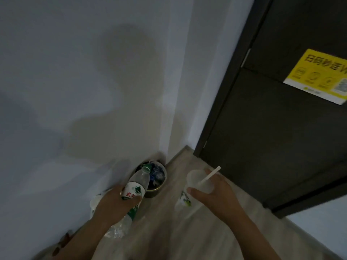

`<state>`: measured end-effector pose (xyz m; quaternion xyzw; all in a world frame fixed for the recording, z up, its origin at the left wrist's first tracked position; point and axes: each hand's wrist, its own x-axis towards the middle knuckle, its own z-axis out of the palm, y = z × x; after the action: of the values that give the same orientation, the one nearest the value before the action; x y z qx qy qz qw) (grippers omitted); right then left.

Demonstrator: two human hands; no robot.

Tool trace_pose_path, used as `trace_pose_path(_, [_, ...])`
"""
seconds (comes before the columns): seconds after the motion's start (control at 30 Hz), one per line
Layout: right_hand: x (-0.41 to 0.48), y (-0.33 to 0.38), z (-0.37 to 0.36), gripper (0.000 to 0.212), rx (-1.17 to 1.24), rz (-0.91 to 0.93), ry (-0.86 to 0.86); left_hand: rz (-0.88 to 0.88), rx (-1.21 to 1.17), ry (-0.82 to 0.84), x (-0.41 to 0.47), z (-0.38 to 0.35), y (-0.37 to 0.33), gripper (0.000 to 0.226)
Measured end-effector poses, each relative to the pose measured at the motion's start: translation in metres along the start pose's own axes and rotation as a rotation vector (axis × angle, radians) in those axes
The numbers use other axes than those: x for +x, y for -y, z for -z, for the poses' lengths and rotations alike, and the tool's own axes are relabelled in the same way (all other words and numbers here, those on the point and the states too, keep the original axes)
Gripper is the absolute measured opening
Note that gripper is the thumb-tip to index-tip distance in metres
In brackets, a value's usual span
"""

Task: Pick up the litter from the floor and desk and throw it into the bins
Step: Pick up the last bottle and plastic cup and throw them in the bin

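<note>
Left hand (114,201) wraps the water bottle (136,186), neck over the near-full bin (156,182) in the corner; right hand (212,190) grips the plastic cup (199,182); release bottle low and centred, else it likely rolls off.

The left hand (114,200) grips a plastic bottle (136,186) over the bin (156,182); the right hand (212,190) holds a cup (197,184) with a straw (211,175).

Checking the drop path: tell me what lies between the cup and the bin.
In the head view, only bare wood-look floor lies between the plastic cup and the bin.
</note>
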<state>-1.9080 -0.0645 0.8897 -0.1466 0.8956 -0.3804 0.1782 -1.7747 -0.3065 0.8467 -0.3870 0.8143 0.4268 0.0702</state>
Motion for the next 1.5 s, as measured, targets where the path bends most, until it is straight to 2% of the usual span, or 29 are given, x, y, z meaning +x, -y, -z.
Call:
trace_pose_path(0.27, [0.127, 0.022, -0.043, 0.097, -0.067, -0.019, 0.076, 0.086, 0.038, 0.016, 0.131, 0.021, -0.004, 0.044])
trace_pose_path(0.5, [0.218, 0.031, -0.080, 0.102, -0.111, -0.058, 0.127, 0.202, 0.165, 0.181, 0.240, 0.022, -0.001, 0.058])
trace_pose_path(0.63, [0.261, 0.018, -0.098, 0.097, -0.095, -0.079, 0.180, 0.249, 0.231, 0.241, 0.289, 0.003, -0.001, 0.064])
trace_pose_path(0.73, [0.294, -0.004, -0.115, 0.088, -0.081, -0.099, 0.201, 0.271, 0.266, 0.261, 0.326, -0.020, 0.003, 0.066])
trace_pose_path(0.93, [0.355, -0.068, -0.162, 0.099, -0.039, -0.153, 0.221, 0.345, 0.199, 0.365, 0.395, -0.092, 0.034, 0.066])
trace_pose_path(1.03, [0.381, -0.109, -0.192, 0.095, -0.006, -0.158, 0.236, 0.426, 0.168, 0.354, 0.428, -0.138, 0.061, 0.070])
trace_pose_path(1.13, [0.401, -0.151, -0.220, 0.102, 0.023, -0.199, 0.223, 0.471, 0.211, 0.359, 0.462, -0.180, 0.089, 0.068])
trace_pose_path(1.27, [0.421, -0.199, -0.254, 0.104, -0.007, -0.195, 0.256, 0.462, 0.294, 0.356, 0.498, -0.228, 0.123, 0.071])
trace_pose_path(1.4, [0.433, -0.235, -0.280, 0.085, -0.054, -0.154, 0.287, 0.415, 0.384, 0.316, 0.522, -0.260, 0.152, 0.062])
trace_pose_path(1.5, [0.435, -0.256, -0.294, 0.091, -0.075, -0.146, 0.323, 0.401, 0.384, 0.297, 0.534, -0.275, 0.166, 0.062])
